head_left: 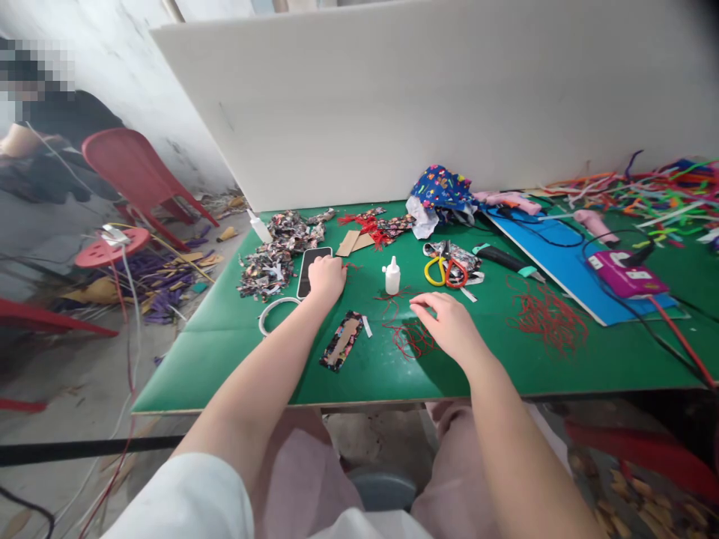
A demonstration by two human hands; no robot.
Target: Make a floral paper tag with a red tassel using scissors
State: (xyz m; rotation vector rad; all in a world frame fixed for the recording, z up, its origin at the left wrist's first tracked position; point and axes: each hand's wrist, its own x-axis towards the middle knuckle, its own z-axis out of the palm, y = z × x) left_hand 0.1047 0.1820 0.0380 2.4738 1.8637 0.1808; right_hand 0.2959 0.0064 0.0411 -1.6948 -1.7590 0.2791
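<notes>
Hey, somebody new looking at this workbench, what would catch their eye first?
Probably the tangle of brightly coloured strips at the green table's far right. Next, the blue patterned cloth in front of the white panel. Then the scissors, one handle yellow, one red, lying right of an upright white bottle.

Two white bottles (392, 280) are counted, one either side of the left fingers (331, 266); one phone (305, 274) and one white ring (263, 320) are seen near those fingers, one pair of scissors (446, 271) and one utility knife (501, 258) beyond the right fingers (431, 301).
</notes>
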